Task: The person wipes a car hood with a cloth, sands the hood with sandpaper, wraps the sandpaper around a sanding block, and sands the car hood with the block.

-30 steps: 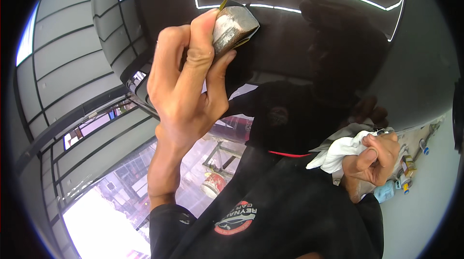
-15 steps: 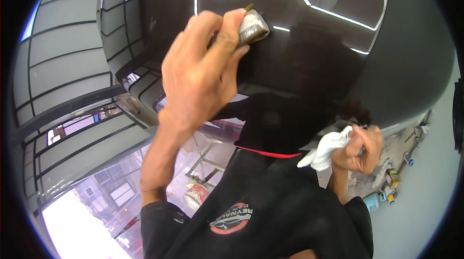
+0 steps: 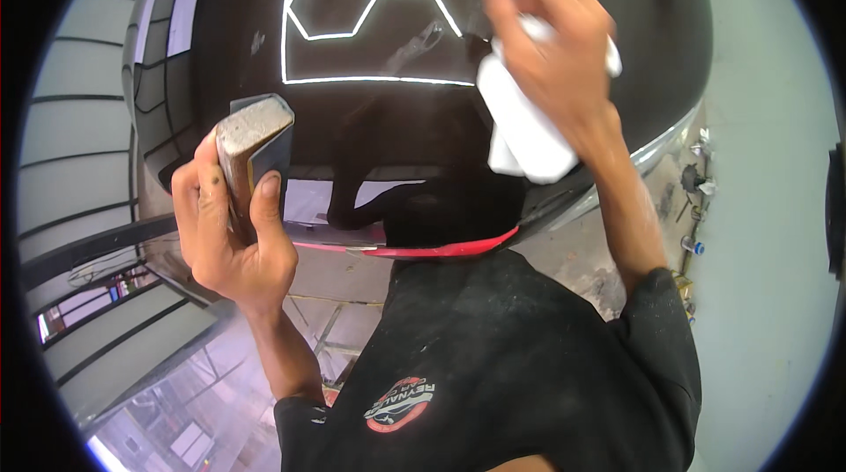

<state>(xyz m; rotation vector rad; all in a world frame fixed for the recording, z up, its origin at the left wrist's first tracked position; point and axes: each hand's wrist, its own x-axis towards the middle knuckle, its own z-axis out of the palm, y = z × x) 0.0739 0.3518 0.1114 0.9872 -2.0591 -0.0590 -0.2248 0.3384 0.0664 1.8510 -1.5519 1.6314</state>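
Note:
My left hand (image 3: 231, 243) grips a worn sanding block (image 3: 254, 130) with dark sandpaper folded round it. Fingers and thumb clasp its sides, and the block is held up off the glossy black car panel (image 3: 379, 137). Over the panel's right side, my right hand (image 3: 564, 62) holds a bunched white cloth (image 3: 529, 133) that hangs beneath the palm. Motion smears those fingertips, and I cannot tell whether the cloth touches the surface. A dull whitish smudge (image 3: 416, 47) marks the panel between the hands, among reflected hexagonal light lines.
A red strip (image 3: 449, 247) runs along the panel's near edge, close to my body. Bottles and small containers (image 3: 692, 245) stand on the floor by the pale wall (image 3: 767, 208) at right. Dark-framed grey panelling (image 3: 84, 146) is on the left.
My left hand has lifted the sanding block off the panel and drawn back to the lower left. My right hand has swung up and forward over the panel with the cloth.

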